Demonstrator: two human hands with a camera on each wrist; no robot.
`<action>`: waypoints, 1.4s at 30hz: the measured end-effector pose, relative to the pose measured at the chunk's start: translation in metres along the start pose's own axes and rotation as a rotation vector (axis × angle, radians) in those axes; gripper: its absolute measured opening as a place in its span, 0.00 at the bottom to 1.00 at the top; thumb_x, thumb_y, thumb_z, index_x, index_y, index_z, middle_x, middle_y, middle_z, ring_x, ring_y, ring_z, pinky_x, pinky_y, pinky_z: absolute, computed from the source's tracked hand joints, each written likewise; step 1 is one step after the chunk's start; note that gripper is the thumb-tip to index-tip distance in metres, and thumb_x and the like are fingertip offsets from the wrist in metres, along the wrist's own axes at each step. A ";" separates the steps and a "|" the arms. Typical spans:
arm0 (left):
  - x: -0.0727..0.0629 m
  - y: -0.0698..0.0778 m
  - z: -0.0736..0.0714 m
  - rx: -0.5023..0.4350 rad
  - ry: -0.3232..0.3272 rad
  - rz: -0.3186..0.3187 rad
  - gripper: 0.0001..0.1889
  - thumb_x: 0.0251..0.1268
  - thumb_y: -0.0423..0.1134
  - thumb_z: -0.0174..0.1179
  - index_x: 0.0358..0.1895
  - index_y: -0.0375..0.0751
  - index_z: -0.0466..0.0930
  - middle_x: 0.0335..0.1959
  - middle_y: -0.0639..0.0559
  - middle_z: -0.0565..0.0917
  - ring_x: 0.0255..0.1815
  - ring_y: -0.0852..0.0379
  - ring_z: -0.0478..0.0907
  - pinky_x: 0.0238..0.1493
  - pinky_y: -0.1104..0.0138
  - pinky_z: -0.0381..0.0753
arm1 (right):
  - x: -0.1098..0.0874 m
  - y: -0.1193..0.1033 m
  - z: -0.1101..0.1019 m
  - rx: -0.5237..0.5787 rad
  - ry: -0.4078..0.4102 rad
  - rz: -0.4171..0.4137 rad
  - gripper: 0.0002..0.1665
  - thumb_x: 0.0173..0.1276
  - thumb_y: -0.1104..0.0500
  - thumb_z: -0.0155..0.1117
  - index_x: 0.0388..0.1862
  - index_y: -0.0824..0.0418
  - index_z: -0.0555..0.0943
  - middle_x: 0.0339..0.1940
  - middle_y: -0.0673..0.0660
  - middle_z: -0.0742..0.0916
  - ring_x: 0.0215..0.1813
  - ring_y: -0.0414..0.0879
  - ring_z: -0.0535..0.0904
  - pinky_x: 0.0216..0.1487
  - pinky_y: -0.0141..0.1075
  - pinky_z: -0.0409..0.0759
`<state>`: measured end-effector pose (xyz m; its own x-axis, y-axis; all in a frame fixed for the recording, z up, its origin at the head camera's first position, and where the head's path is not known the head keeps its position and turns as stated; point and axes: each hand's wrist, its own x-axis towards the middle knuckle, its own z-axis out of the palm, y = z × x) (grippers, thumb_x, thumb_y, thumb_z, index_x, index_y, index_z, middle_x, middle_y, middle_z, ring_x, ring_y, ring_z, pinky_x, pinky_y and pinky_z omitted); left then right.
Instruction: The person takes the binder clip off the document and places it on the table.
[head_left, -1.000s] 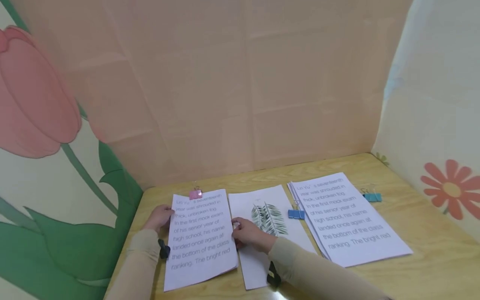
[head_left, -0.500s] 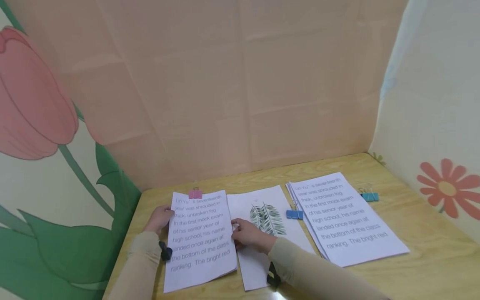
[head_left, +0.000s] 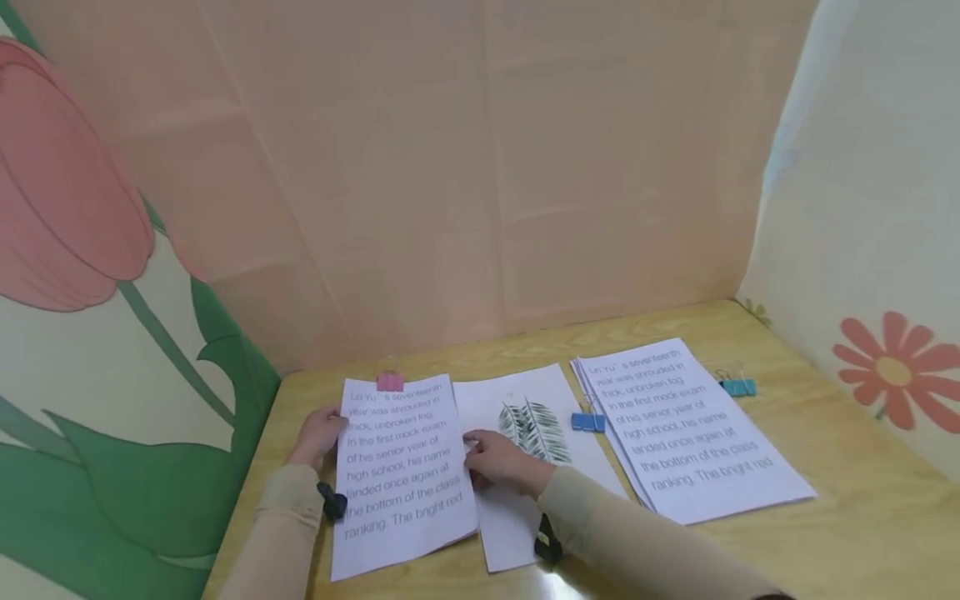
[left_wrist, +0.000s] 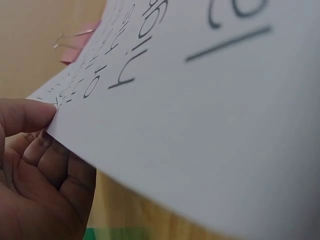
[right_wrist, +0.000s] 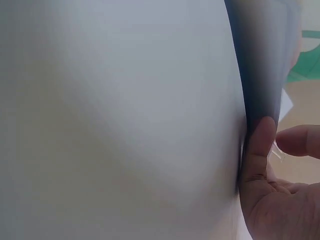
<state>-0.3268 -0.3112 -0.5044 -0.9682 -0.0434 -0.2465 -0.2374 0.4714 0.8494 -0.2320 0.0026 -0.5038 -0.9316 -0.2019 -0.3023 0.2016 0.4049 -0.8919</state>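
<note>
A stack of printed white sheets (head_left: 401, 492) lies before me at the left of the table. My left hand (head_left: 319, 435) pinches its left edge; in the left wrist view the thumb (left_wrist: 30, 116) presses on top, with fingers curled beneath. On the opposite side, my right hand (head_left: 504, 463) holds the right edge between thumb and finger, and the paper bends up there in the right wrist view. A pink binder clip (head_left: 390, 382) sits at the stack's top edge, its wire handles pointing away. Beside the right hand, a sheet with a green leaf print (head_left: 536, 429) lies partly under my forearm.
Farther right is another stack of printed sheets (head_left: 697, 442), slightly fanned at its left edge. A blue binder clip (head_left: 588, 422) lies between it and the leaf print, and a teal binder clip (head_left: 739, 387) lies beyond its right side. Walls enclose the wooden table (head_left: 847, 442).
The held stack's lower end has shifted very slightly to the right. Both hands keep their hold on its edges, and the head view has tilted a little.
</note>
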 end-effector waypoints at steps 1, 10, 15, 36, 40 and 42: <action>0.000 0.000 -0.001 -0.010 0.007 0.001 0.17 0.78 0.35 0.47 0.59 0.28 0.75 0.48 0.37 0.81 0.50 0.41 0.76 0.57 0.49 0.70 | 0.001 -0.001 -0.001 0.001 -0.003 -0.006 0.35 0.68 0.68 0.63 0.74 0.71 0.68 0.36 0.57 0.85 0.34 0.49 0.84 0.39 0.41 0.83; -0.004 0.001 0.001 -0.045 0.027 -0.007 0.13 0.79 0.37 0.47 0.54 0.31 0.76 0.46 0.40 0.81 0.49 0.43 0.74 0.53 0.52 0.70 | 0.008 0.000 -0.006 -0.013 -0.008 -0.026 0.34 0.68 0.68 0.62 0.73 0.72 0.69 0.38 0.57 0.85 0.38 0.48 0.84 0.41 0.41 0.85; -0.008 -0.006 0.001 -0.059 0.037 -0.003 0.13 0.80 0.37 0.47 0.54 0.33 0.77 0.47 0.41 0.81 0.50 0.43 0.74 0.55 0.52 0.69 | 0.010 -0.001 -0.010 -0.074 0.012 -0.032 0.32 0.70 0.65 0.63 0.72 0.70 0.71 0.40 0.57 0.84 0.38 0.48 0.83 0.40 0.40 0.84; -0.023 -0.006 0.002 -0.193 0.063 0.056 0.17 0.85 0.38 0.43 0.65 0.37 0.74 0.51 0.40 0.83 0.45 0.49 0.81 0.49 0.59 0.76 | 0.029 -0.024 -0.013 -0.302 0.125 -0.195 0.31 0.74 0.61 0.61 0.74 0.66 0.70 0.52 0.59 0.85 0.52 0.51 0.82 0.53 0.46 0.82; -0.026 -0.007 0.001 -0.203 0.073 0.073 0.16 0.85 0.38 0.43 0.64 0.37 0.75 0.50 0.41 0.84 0.45 0.50 0.81 0.49 0.60 0.76 | 0.031 -0.030 -0.014 -0.316 0.155 -0.241 0.31 0.75 0.61 0.60 0.75 0.66 0.70 0.56 0.62 0.84 0.58 0.55 0.81 0.58 0.49 0.81; -0.028 -0.007 0.000 -0.204 0.080 0.086 0.16 0.85 0.38 0.44 0.63 0.37 0.75 0.50 0.41 0.84 0.44 0.50 0.82 0.49 0.60 0.76 | 0.032 -0.033 -0.015 -0.328 0.164 -0.275 0.31 0.75 0.62 0.60 0.75 0.67 0.70 0.58 0.63 0.83 0.60 0.57 0.80 0.60 0.50 0.80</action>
<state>-0.2980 -0.3132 -0.5037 -0.9868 -0.0845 -0.1385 -0.1573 0.2889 0.9443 -0.2728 -0.0038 -0.4793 -0.9780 -0.2084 0.0118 -0.1419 0.6221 -0.7699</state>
